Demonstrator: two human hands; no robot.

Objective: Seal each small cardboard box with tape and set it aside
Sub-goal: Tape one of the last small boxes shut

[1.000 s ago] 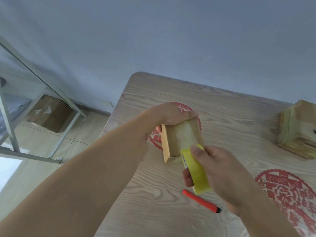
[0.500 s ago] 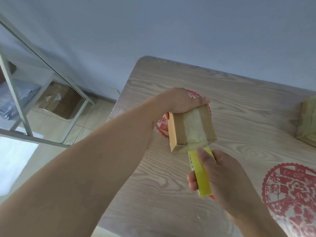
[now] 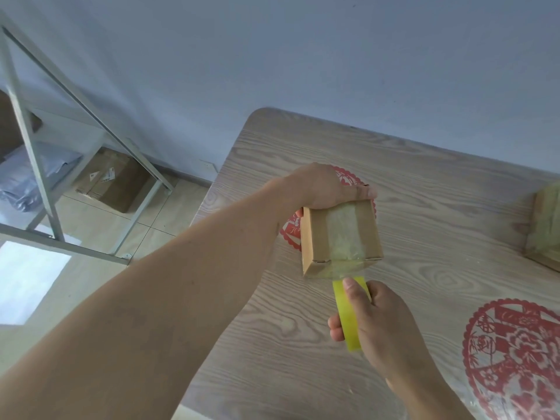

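Small brown cardboard box (image 3: 339, 237) held above the wooden table (image 3: 424, 192), near its left edge, tilted toward the camera with a wide strip of clear tape running down the middle of its upper face and over the near edge. Left hand (image 3: 321, 189) gripping the box's far end, fingers curled round it. Right hand (image 3: 378, 325) just near of the box, wrapped round a yellow tape roll (image 3: 348, 313), thumb pressed on the roll's top where the tape meets the box. Red paper-cut (image 3: 515, 353) on the table at right; another taped box (image 3: 545, 225) at the right edge. Metal rack (image 3: 39, 177) and carton (image 3: 112, 180) on the floor at left.
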